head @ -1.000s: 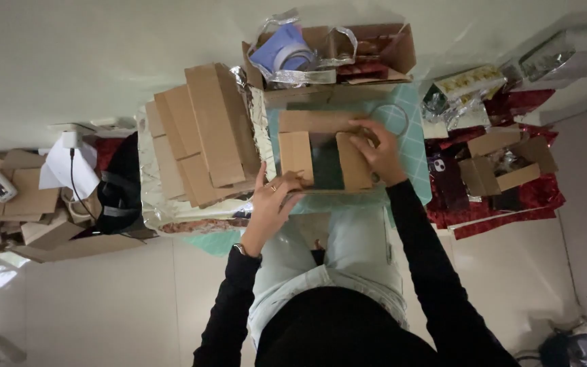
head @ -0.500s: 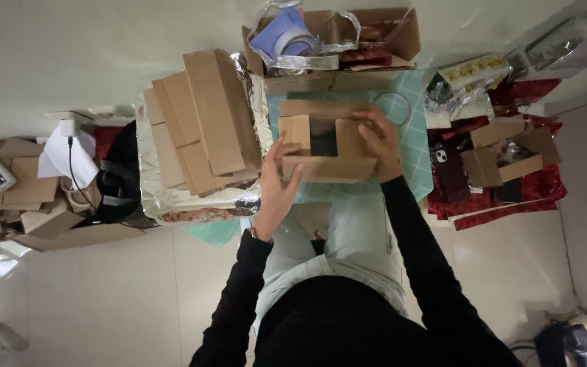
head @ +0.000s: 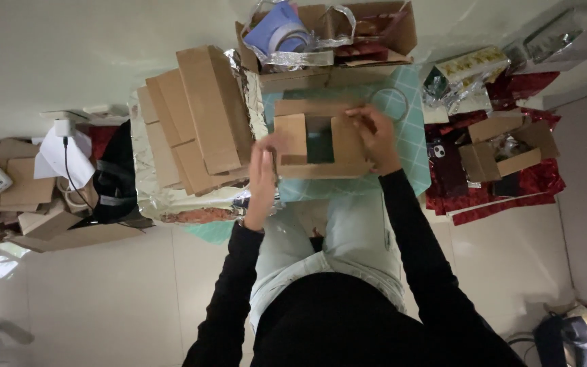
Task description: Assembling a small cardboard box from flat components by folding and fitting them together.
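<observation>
While the person sits above the floor, an open cardboard box [head: 321,141] lies on a teal cutting mat [head: 412,129] in front of the knees, its flaps spread outward. Right hand [head: 375,136]: its grip is closed over the right flap of the box, fingers curled on the upper edge. Left hand [head: 264,173]: positioned just beside the left flap, palm edge-on and fingers extended; it is motion-blurred, so contact with the flap cannot be confirmed and its grip appears open and holds nothing. To the left of the box, a stack of flat cardboard sheets [head: 195,119] rests on crumpled silver foil [head: 171,200]. Beyond the box stands a carton [head: 385,30] holding a blue tape roll [head: 280,30]. To the right, small brown boxes [head: 501,146] lie on red wrapping paper [head: 511,194].
</observation>
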